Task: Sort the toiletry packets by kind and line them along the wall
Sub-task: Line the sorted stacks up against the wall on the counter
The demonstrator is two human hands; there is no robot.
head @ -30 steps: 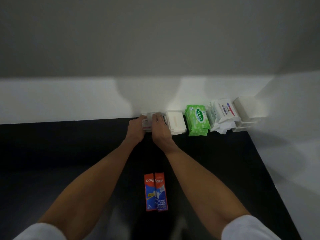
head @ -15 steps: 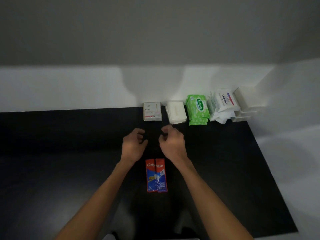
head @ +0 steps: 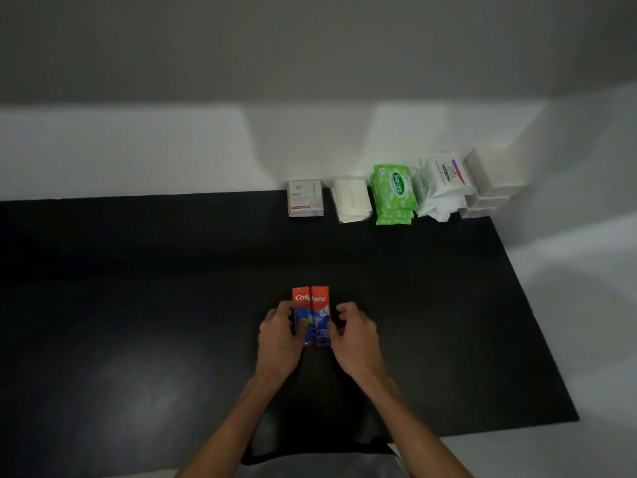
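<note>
head view. two red-and-blue colgate packets [head: 311, 313] lie side by side, touching, mid-tabletop, well apart from the wall [head: 138, 150]. left hand [head: 279, 339]: fingers curled onto the packets' left edge. right hand [head: 355, 339]: thumb against the right edge, fingers curled just beside it; the pair is gripped between both hands. black tabletop [head: 138, 270] underneath. row along the wall, left to right: dove stack [head: 305, 199], plain white sachet stack [head: 351, 200], green sanicare wipes [head: 393, 194], white tissue packs [head: 443, 182] leaning and untidy, then stacked white trays [head: 489, 188] in the corner. the stacks sit near one another with small gaps.
</note>
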